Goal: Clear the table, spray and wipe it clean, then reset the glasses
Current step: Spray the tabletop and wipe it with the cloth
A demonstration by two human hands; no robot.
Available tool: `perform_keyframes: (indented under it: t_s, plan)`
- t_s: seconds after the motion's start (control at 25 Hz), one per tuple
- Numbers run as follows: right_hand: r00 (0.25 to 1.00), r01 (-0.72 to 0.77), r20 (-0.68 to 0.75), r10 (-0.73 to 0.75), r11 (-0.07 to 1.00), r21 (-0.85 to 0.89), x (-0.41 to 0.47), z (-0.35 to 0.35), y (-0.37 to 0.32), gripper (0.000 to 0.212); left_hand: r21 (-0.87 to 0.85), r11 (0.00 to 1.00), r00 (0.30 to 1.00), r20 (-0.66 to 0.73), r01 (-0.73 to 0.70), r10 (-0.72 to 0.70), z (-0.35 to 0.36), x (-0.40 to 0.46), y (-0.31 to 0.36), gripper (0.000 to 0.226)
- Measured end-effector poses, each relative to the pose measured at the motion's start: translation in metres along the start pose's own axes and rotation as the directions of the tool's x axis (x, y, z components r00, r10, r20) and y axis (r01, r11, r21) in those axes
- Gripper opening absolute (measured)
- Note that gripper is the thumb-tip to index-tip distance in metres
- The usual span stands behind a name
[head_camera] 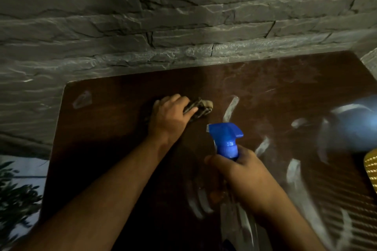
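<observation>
My left hand [170, 115] grips a crumpled brownish cloth [201, 107] and holds it against the dark brown table [114, 128], left of the table's middle. My right hand [242, 171] is curled round the neck of a spray bottle with a blue trigger head [225, 138], held above the table nearer me. The nozzle points left. The bottle's body is hidden under my hand. Pale wet streaks [230, 108] and a shiny film show on the right half of the tabletop. No glasses are in view.
A grey stone wall [163, 16] runs along the table's far edge. A yellow woven thing [372, 167] pokes in at the right edge. Leafy plants [14, 189] stand lower left, beyond the table's left edge. A faint smudge [82, 99] marks the far left corner.
</observation>
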State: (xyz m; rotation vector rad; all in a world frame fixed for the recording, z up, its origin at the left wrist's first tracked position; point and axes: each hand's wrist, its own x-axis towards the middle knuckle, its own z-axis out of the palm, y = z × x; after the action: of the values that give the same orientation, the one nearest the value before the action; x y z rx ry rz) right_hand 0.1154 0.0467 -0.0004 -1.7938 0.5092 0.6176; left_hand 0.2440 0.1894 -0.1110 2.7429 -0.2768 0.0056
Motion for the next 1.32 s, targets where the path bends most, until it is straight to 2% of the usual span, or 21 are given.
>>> perform_keyframes:
  t_s: [0.08, 0.2, 0.32, 0.48, 0.6, 0.64, 0.72, 0.8, 0.84, 0.88, 1.0, 1.08, 1.2, 1.32]
  plan:
    - [1.0, -0.009, 0.01, 0.009, 1.0, 0.014, -0.002, -0.004, 0.002, 0.037, 0.002, 1.0, 1.0, -0.023, 0.017, -0.017, -0.009, -0.022, -0.022, 0.031]
    - [1.0, -0.012, 0.026, 0.011, 0.999, 0.046, -0.006, -0.01, 0.009, 0.038, 0.078, 0.985, 0.985, -0.084, 0.157, -0.15, -0.01, 0.002, -0.032, 0.035]
    - [0.997, -0.046, 0.066, 0.039, 0.994, 0.096, -0.012, -0.015, 0.014, 0.024, 0.058, 0.971, 0.967, -0.122, 0.231, -0.222, -0.002, 0.034, -0.01, 0.035]
    - [0.995, -0.066, 0.077, 0.06, 0.995, 0.073, -0.02, -0.015, 0.018, 0.023, 0.015, 0.999, 0.999, 0.005, 0.049, -0.049, -0.001, -0.012, 0.005, 0.032]
    - [0.991, -0.086, 0.112, 0.077, 0.993, 0.079, -0.024, -0.018, 0.02, 0.024, 0.002, 0.996, 0.996, -0.028, -0.086, 0.086, -0.005, -0.067, -0.015, 0.035]
    - [0.99, -0.093, 0.117, 0.083, 0.993, 0.079, -0.025, -0.02, 0.021, 0.024, 0.029, 0.997, 0.996, -0.047, -0.068, 0.069, -0.008, -0.068, -0.023, 0.036]
    - [0.992, -0.079, 0.103, 0.072, 0.994, 0.07, -0.028, -0.023, 0.024, 0.022, 0.074, 0.994, 0.994, -0.087, 0.076, -0.069, -0.007, -0.047, -0.029, 0.035]
    - [0.995, -0.065, 0.08, 0.06, 0.996, 0.064, -0.033, -0.025, 0.029, 0.021, 0.063, 0.974, 0.971, -0.12, 0.217, -0.208, -0.003, -0.015, -0.015, 0.032]
    - [0.996, -0.063, 0.071, 0.058, 0.996, 0.063, -0.036, -0.026, 0.031, 0.022, 0.059, 0.969, 0.965, -0.121, 0.24, -0.232, -0.001, -0.006, -0.003, 0.03]
    - [0.996, -0.061, 0.065, 0.057, 0.996, 0.063, -0.038, -0.027, 0.033, 0.022, 0.051, 0.972, 0.969, -0.106, 0.228, -0.221, 0.002, -0.004, 0.009, 0.03]
    - [0.993, -0.074, 0.098, 0.067, 0.995, 0.066, -0.046, -0.029, 0.038, 0.021, 0.016, 0.999, 0.999, -0.013, 0.04, -0.04, 0.005, -0.048, 0.023, 0.03]
    - [0.99, -0.077, 0.127, 0.068, 0.995, 0.063, -0.05, -0.03, 0.041, 0.02, 0.025, 1.0, 0.999, -0.038, -0.003, 0.004, -0.002, -0.082, 0.007, 0.032]
    - [0.993, -0.052, 0.111, 0.047, 0.998, 0.046, -0.055, -0.032, 0.048, 0.02, 0.101, 0.99, 0.989, -0.116, 0.102, -0.09, -0.007, -0.094, -0.014, 0.034]
    - [0.989, -0.054, 0.143, 0.047, 0.997, 0.05, -0.063, -0.034, 0.051, 0.021, 0.076, 0.966, 0.962, -0.137, 0.247, -0.235, 0.0, -0.063, -0.001, 0.034]
